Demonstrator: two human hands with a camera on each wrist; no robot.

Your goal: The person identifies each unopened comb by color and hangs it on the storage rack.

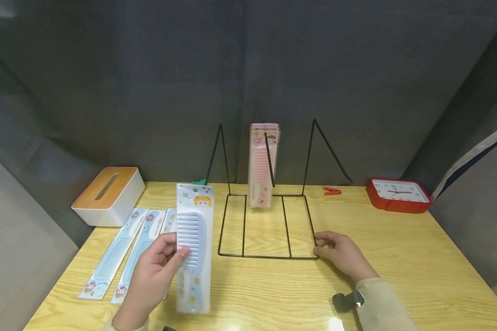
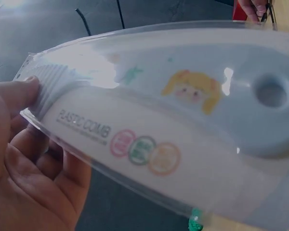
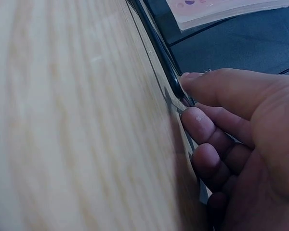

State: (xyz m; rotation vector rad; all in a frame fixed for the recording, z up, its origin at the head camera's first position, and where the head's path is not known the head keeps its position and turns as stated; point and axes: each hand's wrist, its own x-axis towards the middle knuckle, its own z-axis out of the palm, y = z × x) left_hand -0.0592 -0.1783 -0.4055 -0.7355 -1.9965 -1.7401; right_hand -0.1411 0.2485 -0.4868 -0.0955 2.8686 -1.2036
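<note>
My left hand [image 1: 153, 273] grips a pale blue plastic comb [image 1: 195, 285] in a clear packet, thumb across its front and fingers behind. The comb is held upright above the table's left half; its packet, with a yellow-haired cartoon face, fills much of the left wrist view. At the front right corner of a black wire rack [image 1: 269, 257], my right hand [image 1: 343, 253] pinches the frame between thumb and fingers; the right wrist view shows the thumb [image 3: 197, 84] on the wire. Several pink packaged combs [image 1: 259, 165] hang on the rack's middle hook.
Blue packaged combs [image 1: 112, 257] lie at the left, partly behind my left hand. A tissue box [image 1: 107, 195] with a wooden lid stands beyond them. A red clock [image 1: 397, 195] and a red clip [image 1: 332, 191] are at the right; a green clip [image 1: 199, 182] lies behind the held packet.
</note>
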